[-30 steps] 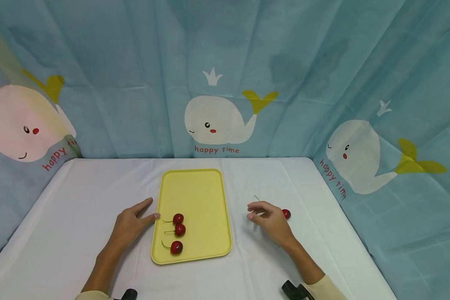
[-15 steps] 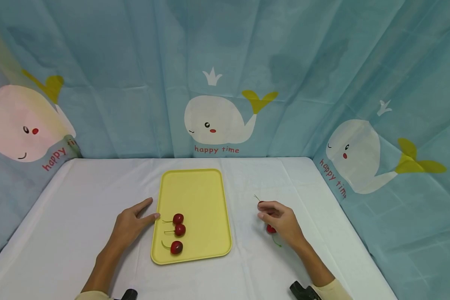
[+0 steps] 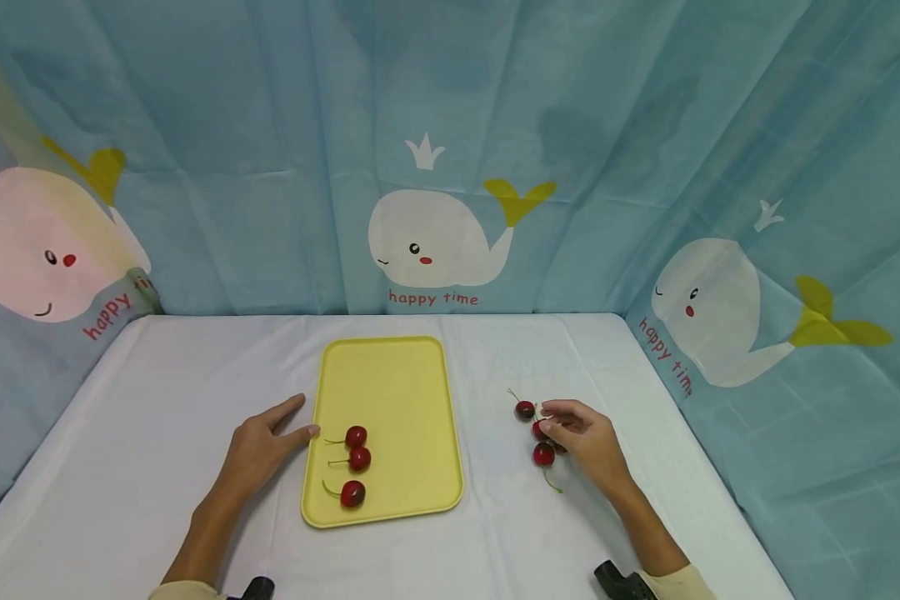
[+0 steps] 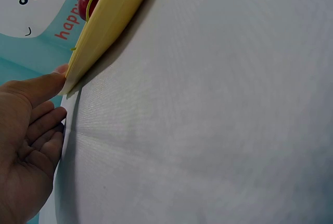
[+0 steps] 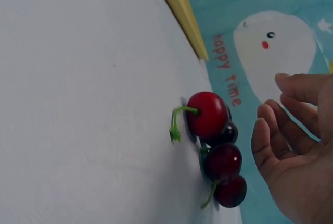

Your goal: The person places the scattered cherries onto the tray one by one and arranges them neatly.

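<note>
Left hand (image 3: 258, 450): relaxed, index finger extended, straight thumb touching the left rim of the yellow tray (image 3: 397, 383). Left wrist view gives me the other fingers loosely bent below the thumb; contact only, no grip. Tray lies on the white cloth (image 3: 157, 400). Three cherries in its left half, stems pointing left: upper cherry (image 3: 356, 437) and middle cherry (image 3: 359, 459) just beside each other, lower cherry (image 3: 352, 494) slightly apart, nearer the person. Well right of those, loose cherries bunched on the cloth: far cherry (image 3: 524, 410), near cherry (image 3: 543, 454) with a green stem, others between and behind. I count at least four, overlapping. Right hand (image 3: 592, 446): right beside the bunch, fingers half bent, thumb and index apart. Fingertips overlap a cherry in my head view, but right wrist shows them clear, holding nothing.
</note>
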`<state>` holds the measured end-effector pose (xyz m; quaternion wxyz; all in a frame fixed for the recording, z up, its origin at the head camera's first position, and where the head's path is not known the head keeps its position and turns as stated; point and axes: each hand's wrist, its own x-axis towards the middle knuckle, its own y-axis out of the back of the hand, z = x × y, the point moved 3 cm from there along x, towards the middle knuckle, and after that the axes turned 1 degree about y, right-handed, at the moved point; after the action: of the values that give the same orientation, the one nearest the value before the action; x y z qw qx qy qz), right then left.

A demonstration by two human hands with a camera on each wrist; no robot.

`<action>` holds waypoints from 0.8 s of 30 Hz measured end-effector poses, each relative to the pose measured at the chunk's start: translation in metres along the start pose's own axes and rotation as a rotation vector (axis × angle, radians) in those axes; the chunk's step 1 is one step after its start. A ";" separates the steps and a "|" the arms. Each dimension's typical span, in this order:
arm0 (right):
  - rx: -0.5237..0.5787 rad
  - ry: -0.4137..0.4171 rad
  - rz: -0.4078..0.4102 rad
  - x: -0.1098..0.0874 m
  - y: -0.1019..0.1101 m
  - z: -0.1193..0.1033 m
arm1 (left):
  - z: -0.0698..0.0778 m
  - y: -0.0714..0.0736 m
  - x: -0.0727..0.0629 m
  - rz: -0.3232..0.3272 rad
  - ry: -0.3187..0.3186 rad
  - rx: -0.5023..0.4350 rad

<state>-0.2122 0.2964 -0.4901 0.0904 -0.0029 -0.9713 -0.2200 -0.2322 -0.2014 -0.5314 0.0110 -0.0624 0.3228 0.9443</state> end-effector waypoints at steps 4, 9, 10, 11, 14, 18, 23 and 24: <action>-0.031 0.018 0.032 -0.001 0.007 0.001 | 0.000 0.000 0.000 -0.001 0.007 0.000; -0.064 0.023 0.077 -0.001 0.016 0.002 | 0.001 0.001 0.000 -0.003 0.013 0.002; -0.075 0.021 0.083 -0.001 0.018 0.003 | 0.001 0.001 0.000 -0.003 0.013 0.004; -0.085 0.016 0.090 -0.001 0.019 0.004 | 0.001 0.001 0.000 -0.002 0.012 0.006; -0.098 -0.014 0.104 -0.002 0.023 0.007 | 0.002 0.000 0.000 0.000 0.012 0.011; -0.116 -0.041 0.119 -0.002 0.027 0.010 | 0.002 0.000 0.000 0.001 0.012 0.012; -0.138 -0.059 0.129 -0.001 0.031 0.014 | 0.002 0.000 0.000 0.004 0.006 0.009; -0.138 -0.066 0.127 -0.001 0.032 0.014 | 0.002 0.000 0.000 0.004 0.006 0.009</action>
<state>-0.2123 0.3312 -0.4894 0.0714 -0.0778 -0.9541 -0.2802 -0.2321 -0.1999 -0.5301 0.0083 -0.0642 0.3274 0.9427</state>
